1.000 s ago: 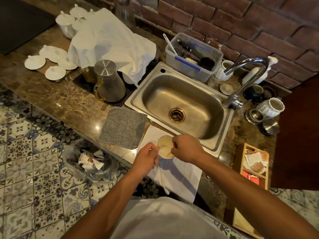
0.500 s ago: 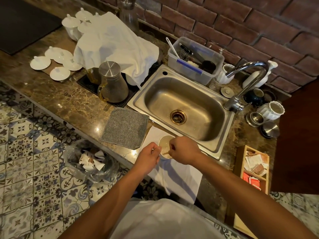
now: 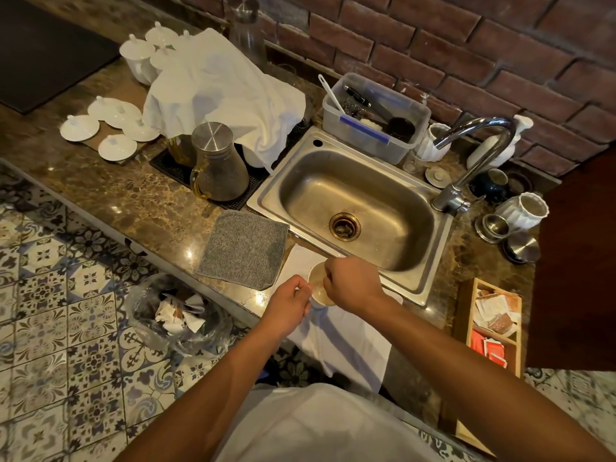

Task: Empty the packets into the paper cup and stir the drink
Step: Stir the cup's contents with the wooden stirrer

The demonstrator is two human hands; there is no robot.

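A white paper cup (image 3: 316, 281) with pale brown drink stands on a white cloth (image 3: 346, 338) at the counter's front edge, just before the sink. My left hand (image 3: 290, 305) curls against the cup's left side and steadies it. My right hand (image 3: 353, 284) hovers over the cup with its fingers pinched on a thin stirrer, which is mostly hidden by the hand. Several packets (image 3: 493, 315) lie in a wooden box (image 3: 464, 315) at the right.
A steel sink (image 3: 430, 281) with a curved tap (image 3: 473, 155) lies behind the cup. A grey mat (image 3: 243, 248) sits left of it, a steel-lidded jug (image 3: 216, 165) and draped towel further back. A bin bag (image 3: 173, 315) of torn wrappers stands on the tiled floor.
My right hand has shifted slightly left over the cup, its stirrer moving in the drink. The left hand stays on the cup. The camera has tilted a little.
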